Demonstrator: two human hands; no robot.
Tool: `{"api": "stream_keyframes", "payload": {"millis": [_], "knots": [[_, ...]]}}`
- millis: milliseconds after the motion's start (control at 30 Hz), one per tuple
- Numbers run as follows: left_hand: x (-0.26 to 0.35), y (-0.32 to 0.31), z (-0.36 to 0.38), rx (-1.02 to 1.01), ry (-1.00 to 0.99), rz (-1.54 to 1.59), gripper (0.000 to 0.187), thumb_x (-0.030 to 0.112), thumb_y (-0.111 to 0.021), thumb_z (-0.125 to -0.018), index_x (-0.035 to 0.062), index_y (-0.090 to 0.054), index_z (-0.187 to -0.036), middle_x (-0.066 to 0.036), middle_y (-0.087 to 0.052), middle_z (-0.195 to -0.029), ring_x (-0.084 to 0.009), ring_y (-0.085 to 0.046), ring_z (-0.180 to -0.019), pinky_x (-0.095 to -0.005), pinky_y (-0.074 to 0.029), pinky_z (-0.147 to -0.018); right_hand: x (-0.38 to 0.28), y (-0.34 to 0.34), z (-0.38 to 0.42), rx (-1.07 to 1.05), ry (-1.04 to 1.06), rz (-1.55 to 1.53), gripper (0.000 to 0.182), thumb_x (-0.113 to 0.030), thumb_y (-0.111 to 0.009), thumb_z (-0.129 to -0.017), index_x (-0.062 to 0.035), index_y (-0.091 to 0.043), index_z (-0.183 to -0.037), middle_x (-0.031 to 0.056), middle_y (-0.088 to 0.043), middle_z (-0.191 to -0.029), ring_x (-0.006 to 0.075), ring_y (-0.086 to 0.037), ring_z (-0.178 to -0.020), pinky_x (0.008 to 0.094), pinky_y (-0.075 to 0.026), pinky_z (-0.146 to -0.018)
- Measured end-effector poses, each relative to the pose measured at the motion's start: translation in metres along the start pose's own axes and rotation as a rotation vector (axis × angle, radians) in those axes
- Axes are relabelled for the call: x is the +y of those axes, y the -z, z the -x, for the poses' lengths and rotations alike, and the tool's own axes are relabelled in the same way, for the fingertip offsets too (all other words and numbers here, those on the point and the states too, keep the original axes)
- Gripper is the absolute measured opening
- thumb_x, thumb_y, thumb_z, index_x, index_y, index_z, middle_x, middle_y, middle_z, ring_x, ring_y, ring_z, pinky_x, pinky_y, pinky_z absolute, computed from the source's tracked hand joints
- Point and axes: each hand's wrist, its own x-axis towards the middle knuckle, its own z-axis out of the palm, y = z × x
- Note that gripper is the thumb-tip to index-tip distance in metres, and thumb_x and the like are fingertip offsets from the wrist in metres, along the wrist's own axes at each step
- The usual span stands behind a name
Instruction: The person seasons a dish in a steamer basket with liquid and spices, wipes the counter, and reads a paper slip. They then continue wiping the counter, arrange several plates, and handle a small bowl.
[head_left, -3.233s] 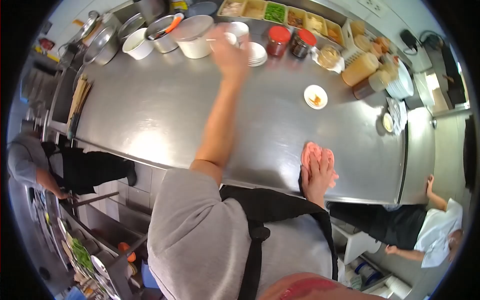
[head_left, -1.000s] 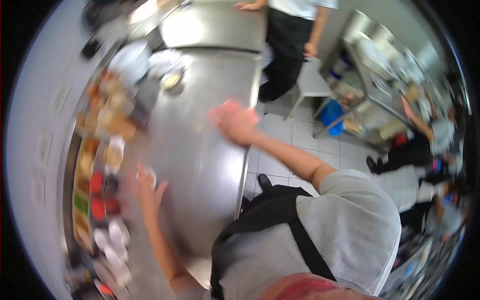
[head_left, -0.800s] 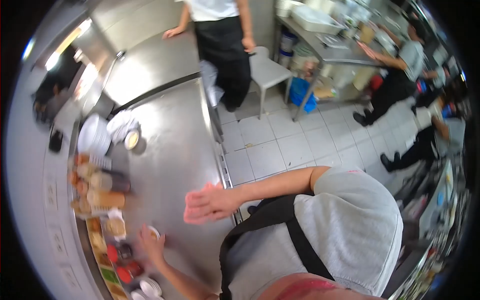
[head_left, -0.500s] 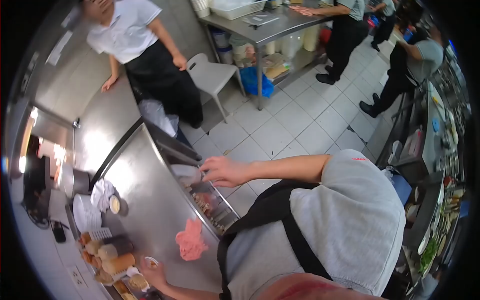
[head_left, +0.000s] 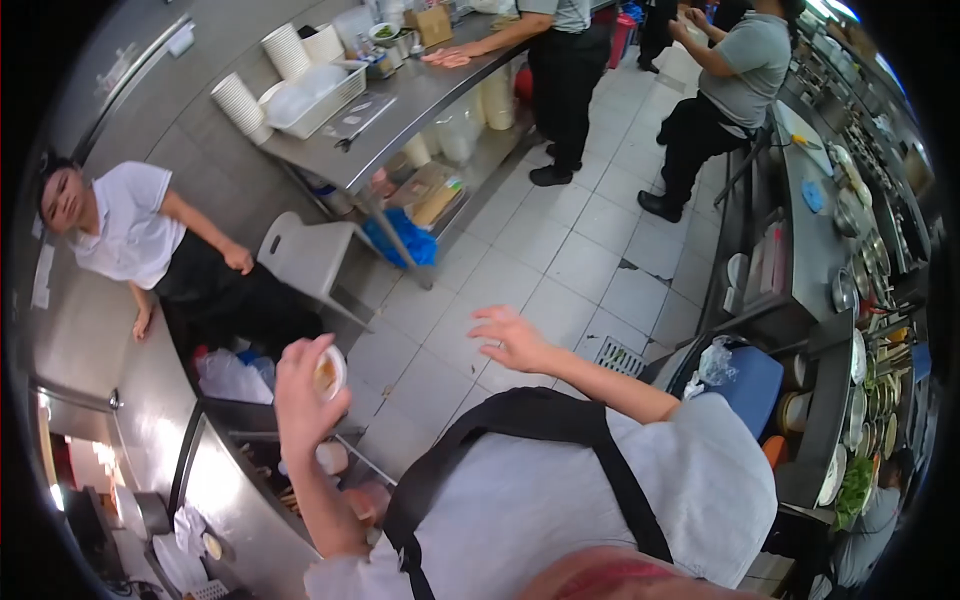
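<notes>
My left hand [head_left: 305,395] is raised above the open drawer area and grips a small round white cup [head_left: 328,374] by its side, with something orange-brown inside. To its right, my right hand [head_left: 512,340] is held out over the tiled floor. Its fingers are spread and nothing is in them. Below my left hand, partly hidden by my forearm, an open drawer [head_left: 350,450] holds a whitish container [head_left: 331,458] and pinkish items [head_left: 368,502].
A person in white [head_left: 130,220] stands at the left counter [head_left: 150,400], beside a grey chair [head_left: 305,255]. A steel table [head_left: 350,160] bears cups and a basket. Two co-workers [head_left: 570,90] [head_left: 740,75] stand farther off. Shelves and a counter [head_left: 820,250] line the right.
The view has swung round. My left hand has risen from the counter with the cup. My right hand has moved away from the drawer, over the floor. The pink cloth is out of sight.
</notes>
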Motion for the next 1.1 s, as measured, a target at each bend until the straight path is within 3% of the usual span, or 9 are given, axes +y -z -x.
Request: {"api": "stream_keyframes", "payload": {"millis": [33, 100, 300, 433, 633, 767, 933, 1000, 1100], "knots": [[0.010, -0.017, -0.025, -0.028, -0.051, 0.027, 0.058, 0.012, -0.063, -0.053, 0.0096, -0.054, -0.110, -0.016, -0.050, -0.102, -0.0334, -0.051, -0.096, -0.0359, -0.041, -0.084, 0.011, 0.020, 0.008, 0.007, -0.006, 0.010, 0.028, -0.013, -0.064, -0.074, -0.0119, -0.060, -0.102, 0.0122, -0.048, -0.122, 0.0327, -0.043, -0.111, 0.0407, -0.038, -0.092], [0.033, -0.048, -0.070, -0.089, -0.148, 0.064, 0.058, 0.013, -0.063, -0.053, 0.0101, -0.055, -0.110, -0.015, -0.050, -0.103, -0.0329, -0.051, -0.096, -0.0364, -0.041, -0.085, 0.028, 0.056, 0.025, 0.156, -0.273, 0.080, 0.026, -0.013, -0.062, -0.075, -0.0106, -0.060, -0.101, 0.0145, -0.049, -0.120, 0.0343, -0.043, -0.112, 0.0423, -0.036, -0.093], [0.093, -0.111, -0.176, -0.255, -0.346, 0.173, 0.057, 0.014, -0.065, -0.055, 0.0123, -0.055, -0.111, -0.014, -0.050, -0.107, -0.0311, -0.050, -0.095, -0.0375, -0.042, -0.083, 0.066, 0.109, 0.074, 0.446, -0.626, 0.101, 0.026, -0.017, -0.061, -0.077, -0.0098, -0.060, -0.102, 0.0159, -0.052, -0.116, 0.0349, -0.047, -0.109, 0.0418, -0.039, -0.091], [0.120, -0.143, -0.240, -0.335, -0.457, 0.209, 0.057, 0.013, -0.065, -0.056, 0.0141, -0.054, -0.112, -0.014, -0.049, -0.111, -0.0314, -0.050, -0.099, -0.0380, -0.043, -0.084, 0.087, 0.127, 0.079, 0.518, -0.699, 0.144, 0.026, -0.018, -0.062, -0.076, -0.0097, -0.061, -0.101, 0.0165, -0.054, -0.113, 0.0345, -0.050, -0.105, 0.0409, -0.041, -0.089], [0.137, -0.184, -0.329, -0.328, -0.630, 0.381, 0.056, 0.013, -0.064, -0.057, 0.0130, -0.055, -0.112, -0.015, -0.049, -0.109, -0.0338, -0.049, -0.098, -0.0385, -0.042, -0.084, 0.143, 0.152, 0.037, 0.491, -0.780, 0.130, 0.028, -0.020, -0.063, -0.077, -0.0078, -0.061, -0.101, 0.0171, -0.056, -0.108, 0.0350, -0.053, -0.101, 0.0389, -0.044, -0.085], [0.133, -0.200, -0.383, -0.286, -0.651, 0.396, 0.056, 0.013, -0.064, -0.057, 0.0135, -0.055, -0.112, -0.014, -0.049, -0.108, -0.0337, -0.049, -0.097, -0.0388, -0.042, -0.082, 0.186, 0.163, -0.001, 0.324, -0.776, 0.240, 0.032, -0.022, -0.064, -0.077, -0.0072, -0.059, -0.105, 0.0189, -0.053, -0.112, 0.0351, -0.052, -0.102, 0.0394, -0.043, -0.086], [0.125, -0.226, -0.432, -0.234, -0.599, 0.297, 0.057, 0.016, -0.064, -0.056, 0.0142, -0.055, -0.112, -0.013, -0.051, -0.107, -0.0314, -0.050, -0.099, -0.0384, -0.043, -0.084, 0.224, 0.192, -0.030, 0.071, -0.677, 0.233, 0.037, -0.022, -0.065, -0.077, -0.0075, -0.056, -0.110, 0.0189, -0.051, -0.116, 0.0345, -0.052, -0.102, 0.0397, -0.044, -0.085], [0.126, -0.234, -0.440, -0.291, -0.556, 0.292, 0.057, 0.017, -0.064, -0.056, 0.0151, -0.055, -0.112, -0.013, -0.050, -0.109, -0.0312, -0.049, -0.100, -0.0383, -0.044, -0.084, 0.227, 0.206, -0.036, 0.148, -0.806, 0.118, 0.039, -0.024, -0.065, -0.077, -0.0079, -0.056, -0.112, 0.0176, -0.051, -0.117, 0.0354, -0.052, -0.104, 0.0393, -0.044, -0.085], [0.124, -0.253, -0.446, -0.307, -0.528, 0.269, 0.060, 0.018, -0.067, -0.056, 0.0183, -0.054, -0.115, -0.016, -0.049, -0.115, -0.0319, -0.048, -0.102, -0.0395, -0.046, -0.081, 0.255, 0.214, -0.025, 0.049, -0.879, 0.062, 0.038, -0.024, -0.065, -0.076, -0.0072, -0.057, -0.109, 0.0164, -0.056, -0.109, 0.0322, -0.055, -0.097, 0.0374, -0.046, -0.080]]}}
